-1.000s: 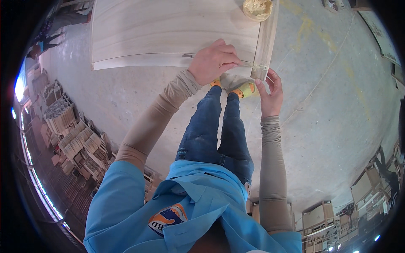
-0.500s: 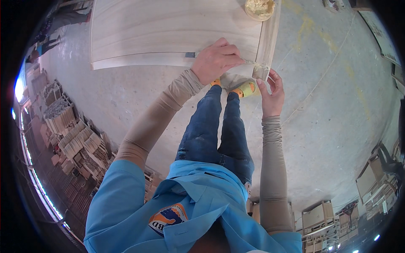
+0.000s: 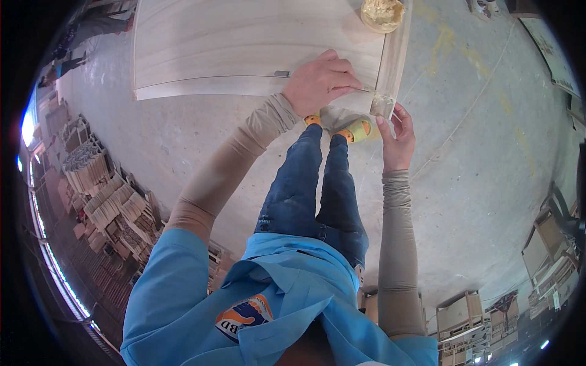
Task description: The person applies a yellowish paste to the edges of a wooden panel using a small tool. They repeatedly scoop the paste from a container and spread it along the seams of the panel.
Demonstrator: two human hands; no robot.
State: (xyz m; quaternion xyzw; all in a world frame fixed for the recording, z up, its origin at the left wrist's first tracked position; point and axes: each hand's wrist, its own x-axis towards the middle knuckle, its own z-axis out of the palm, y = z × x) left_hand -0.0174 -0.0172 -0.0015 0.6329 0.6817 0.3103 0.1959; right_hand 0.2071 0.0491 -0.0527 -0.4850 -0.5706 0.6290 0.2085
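Panel (image 3: 244,46) ahead of me, tub (image 3: 383,13) on its right side. My 2 hands: left hand (image 3: 320,80) at near edge, right hand (image 3: 400,140) at near-right corner.

A pale wood-grained panel (image 3: 244,43) lies flat at 12 o'clock, a narrow wooden strip (image 3: 392,61) along its 3 o'clock side. A cream smear (image 3: 383,97) coats the strip's near end — the right hand (image 3: 400,143) has fingertips there. The left hand (image 3: 318,83) pinches a thin tool (image 3: 365,89) pointing to 3 o'clock. At 12 o'clock from the smear stands an open round tub (image 3: 381,30) — cream paste inside.
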